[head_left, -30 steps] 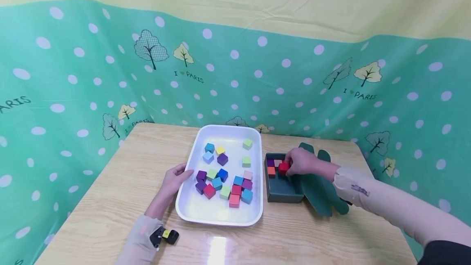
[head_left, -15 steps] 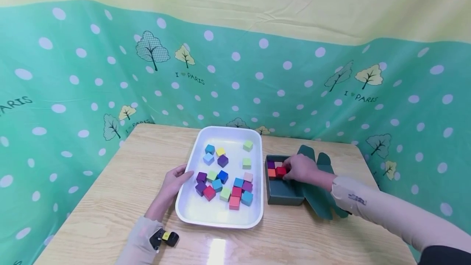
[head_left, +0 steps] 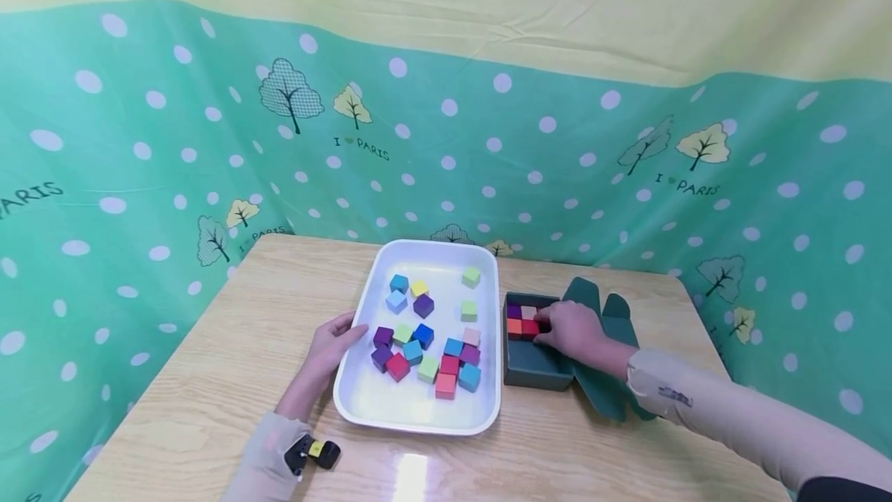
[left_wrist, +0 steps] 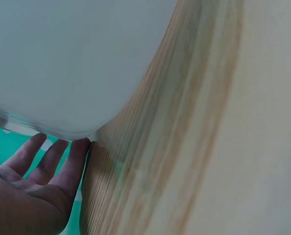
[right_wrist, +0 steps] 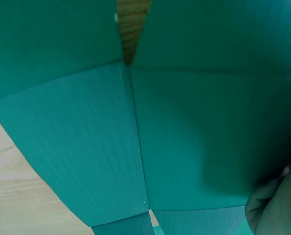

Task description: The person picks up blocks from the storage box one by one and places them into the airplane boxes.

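Observation:
My left hand (head_left: 333, 343) holds the left rim of a white plastic tray (head_left: 369, 401), thumb over the edge. In the left wrist view its fingers (left_wrist: 77, 161) lie against the tray's outer side. Several coloured cubes are scattered inside the tray. To its right stands an open dark green cardboard box (head_left: 536, 379). My right hand (head_left: 574, 330) reaches into the box, fingertips on a red cube (head_left: 529, 329). That cube sits beside an orange cube (head_left: 514, 328), in front of a purple cube (head_left: 514, 311) and a pale pink cube (head_left: 529, 312). The hand partly hides the back right corner.
The box's lid flaps (head_left: 601, 390) spread out to the right, under my right forearm. All of this stands on a wooden table (head_left: 209, 378). A green and yellow printed curtain (head_left: 446, 130) hangs behind it.
My right hand has brought the red cube down and to the left, into the box beside the orange one. My left hand stays on the tray.

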{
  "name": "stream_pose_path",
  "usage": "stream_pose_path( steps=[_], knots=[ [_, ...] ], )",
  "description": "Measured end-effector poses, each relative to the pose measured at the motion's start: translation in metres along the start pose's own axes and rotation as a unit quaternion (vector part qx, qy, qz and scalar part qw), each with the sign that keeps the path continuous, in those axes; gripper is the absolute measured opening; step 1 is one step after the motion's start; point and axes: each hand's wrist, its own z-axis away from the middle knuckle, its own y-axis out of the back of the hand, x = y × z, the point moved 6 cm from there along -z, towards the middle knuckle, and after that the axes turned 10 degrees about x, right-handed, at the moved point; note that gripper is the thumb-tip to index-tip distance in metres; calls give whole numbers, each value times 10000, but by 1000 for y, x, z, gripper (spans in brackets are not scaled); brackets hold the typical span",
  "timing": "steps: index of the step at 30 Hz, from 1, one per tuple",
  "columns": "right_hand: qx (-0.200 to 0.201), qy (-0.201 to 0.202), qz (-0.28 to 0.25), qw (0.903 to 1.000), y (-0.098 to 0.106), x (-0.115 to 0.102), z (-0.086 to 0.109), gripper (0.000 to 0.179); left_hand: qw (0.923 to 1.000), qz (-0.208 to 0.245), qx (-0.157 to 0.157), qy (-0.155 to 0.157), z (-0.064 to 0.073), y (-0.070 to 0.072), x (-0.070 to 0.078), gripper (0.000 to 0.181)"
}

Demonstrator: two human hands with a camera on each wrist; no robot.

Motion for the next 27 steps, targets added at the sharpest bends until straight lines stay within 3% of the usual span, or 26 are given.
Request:
stream_pose_path(
  steps=[5, 10, 14, 17, 20, 23, 27],
  knots=[
    [140, 105, 60, 9998, -1, -1, 0, 41, 10000, -1, 74, 5, 1, 1, 2, 54],
    [-262, 65, 122, 9996, 6, -6, -6, 40, 9999, -48, 112, -23, 0, 2, 3, 52],
    [-605, 22, -99, 9981, 43, -23, -20, 38, 9998, -165, 57, -31, -1, 2, 4, 54],
    [-444, 197, -296, 9984, 80, -47, -41, 35, 9998, -191, 52, -64, -3, 4, 5, 55],
    [-162, 487, -178, 9985, 103, -74, -65, 30, 9999, -124, 68, -74, -4, 4, 4, 55],
    [-181, 493, -46, 9986, 103, -97, -87, 32, 10000, -42, 61, -56, -4, 3, 2, 56],
    [-613, 21, -160, 9980, 81, -117, -112, 34, 10000, 55, 58, -54, -1, -2, -1, 56]
  ],
)
